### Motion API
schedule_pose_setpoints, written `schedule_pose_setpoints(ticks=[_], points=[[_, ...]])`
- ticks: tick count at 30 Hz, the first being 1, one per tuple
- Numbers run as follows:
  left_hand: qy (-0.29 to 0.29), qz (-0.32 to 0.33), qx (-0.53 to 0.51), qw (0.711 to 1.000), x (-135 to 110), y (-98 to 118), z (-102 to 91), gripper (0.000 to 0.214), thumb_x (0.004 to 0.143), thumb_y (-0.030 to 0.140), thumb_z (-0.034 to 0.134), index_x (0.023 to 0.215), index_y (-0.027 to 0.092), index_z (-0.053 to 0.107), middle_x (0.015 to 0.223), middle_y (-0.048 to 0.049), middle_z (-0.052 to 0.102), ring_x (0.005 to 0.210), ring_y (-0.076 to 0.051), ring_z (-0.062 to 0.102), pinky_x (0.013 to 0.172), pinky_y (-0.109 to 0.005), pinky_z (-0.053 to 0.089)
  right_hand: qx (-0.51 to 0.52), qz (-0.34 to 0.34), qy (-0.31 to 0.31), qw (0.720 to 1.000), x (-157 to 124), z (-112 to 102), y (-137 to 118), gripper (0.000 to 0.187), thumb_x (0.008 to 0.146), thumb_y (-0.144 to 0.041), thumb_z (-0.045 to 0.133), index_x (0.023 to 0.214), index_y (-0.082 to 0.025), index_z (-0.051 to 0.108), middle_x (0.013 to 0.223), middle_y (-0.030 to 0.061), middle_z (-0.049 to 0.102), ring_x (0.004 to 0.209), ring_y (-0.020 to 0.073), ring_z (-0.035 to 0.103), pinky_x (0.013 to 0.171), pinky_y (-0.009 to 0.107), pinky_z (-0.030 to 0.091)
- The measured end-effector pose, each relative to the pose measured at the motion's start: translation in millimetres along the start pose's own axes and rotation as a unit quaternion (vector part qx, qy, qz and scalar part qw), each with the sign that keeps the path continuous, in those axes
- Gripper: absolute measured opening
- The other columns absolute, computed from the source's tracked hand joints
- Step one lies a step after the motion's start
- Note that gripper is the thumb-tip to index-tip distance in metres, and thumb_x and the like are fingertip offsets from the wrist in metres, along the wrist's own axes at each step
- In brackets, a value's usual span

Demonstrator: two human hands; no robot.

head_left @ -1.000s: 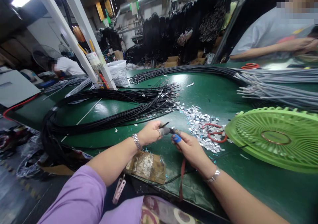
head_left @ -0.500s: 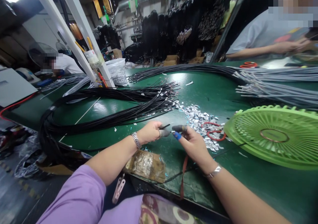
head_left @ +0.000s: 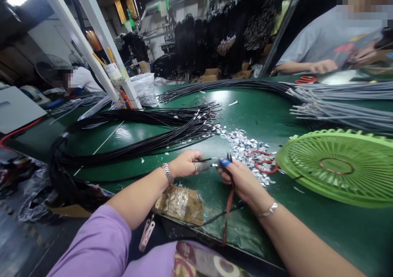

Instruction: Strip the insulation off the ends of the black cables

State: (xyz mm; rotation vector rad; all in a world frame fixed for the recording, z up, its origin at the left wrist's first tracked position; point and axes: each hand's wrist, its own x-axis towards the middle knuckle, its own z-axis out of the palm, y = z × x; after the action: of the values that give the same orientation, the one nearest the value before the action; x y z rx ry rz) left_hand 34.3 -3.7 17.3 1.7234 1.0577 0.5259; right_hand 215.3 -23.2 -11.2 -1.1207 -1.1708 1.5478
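My left hand [head_left: 186,163] pinches a black cable [head_left: 206,160] between thumb and forefinger, near its end, and wears a grey finger cover. A small pale tip shows just past those fingers. To the right, my right hand [head_left: 241,175], with blue wrap on one digit, is closed on a dark tool with two pointed tips [head_left: 229,157]; its exact kind is hard to tell. A reddish-brown strap [head_left: 228,213] hangs below this hand. A small gap separates the two hands over the green table [head_left: 260,232].
A black cable bundle [head_left: 138,146] curves along the left. Silver foil scraps [head_left: 239,142] lie beyond my hands, with red-handled scissors [head_left: 265,167] among them. A green fan [head_left: 334,166] stands right; grey cables [head_left: 331,113] lie behind. A taped cardboard piece [head_left: 179,203] sits at the front edge.
My right hand has drawn slightly away from my left and turned, and the tool's dark points now show above its fingers. The co-worker's hands at the back right have moved apart.
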Motion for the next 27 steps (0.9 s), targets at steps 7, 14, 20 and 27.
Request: schedule_pose_setpoints(ticks=[7, 14, 20, 27], points=[[0.001, -0.042, -0.102, 0.994, 3, -4, 1.6, 0.042, 0.065, 0.053, 0.068, 0.071, 0.016, 0.049, 0.045, 0.0085, 0.043, 0.037, -0.005, 0.035, 0.039, -0.018, 0.027, -0.148, -0.240, 0.055, 0.958, -2, -1, 13, 0.032, 0.074, -0.037, 0.065, 0.101, -0.022, 0.058, 0.079, 0.0031, 0.064, 0.060, 0.0145, 0.054, 0.055, 0.029, 0.045], [0.082, 0.031, 0.103, 0.991, 0, 1, 1.4, 0.027, 0.076, 0.037, 0.061, 0.064, 0.016, 0.049, 0.051, 0.0048, 0.045, 0.048, -0.008, 0.040, 0.049, -0.021, 0.029, -0.055, -0.155, 0.032, 0.986, 1, 5, 8, 0.037, 0.065, -0.037, 0.072, 0.094, -0.022, 0.054, 0.074, 0.0010, 0.063, 0.064, 0.0152, 0.058, 0.058, 0.028, 0.046], [0.128, 0.091, 0.340, 0.927, -8, 8, 3.1, 0.012, 0.077, 0.028, 0.059, 0.072, 0.017, 0.062, 0.061, -0.0004, 0.055, 0.059, -0.013, 0.047, 0.055, -0.024, 0.029, 0.016, -0.044, 0.066, 0.997, -2, 7, 0, 0.043, 0.054, -0.033, 0.074, 0.090, -0.020, 0.054, 0.060, -0.0060, 0.053, 0.045, 0.0079, 0.038, 0.040, 0.021, 0.026], [-0.001, 0.037, 0.046, 0.998, -4, 2, 0.6, 0.022, 0.075, 0.035, 0.062, 0.068, 0.016, 0.053, 0.050, 0.0056, 0.047, 0.046, -0.007, 0.040, 0.048, -0.020, 0.032, 0.019, -0.015, 0.119, 0.993, 10, -4, 1, 0.027, 0.054, -0.028, 0.064, 0.078, -0.019, 0.054, 0.051, -0.0094, 0.039, 0.041, 0.0071, 0.032, 0.038, 0.021, 0.022]])
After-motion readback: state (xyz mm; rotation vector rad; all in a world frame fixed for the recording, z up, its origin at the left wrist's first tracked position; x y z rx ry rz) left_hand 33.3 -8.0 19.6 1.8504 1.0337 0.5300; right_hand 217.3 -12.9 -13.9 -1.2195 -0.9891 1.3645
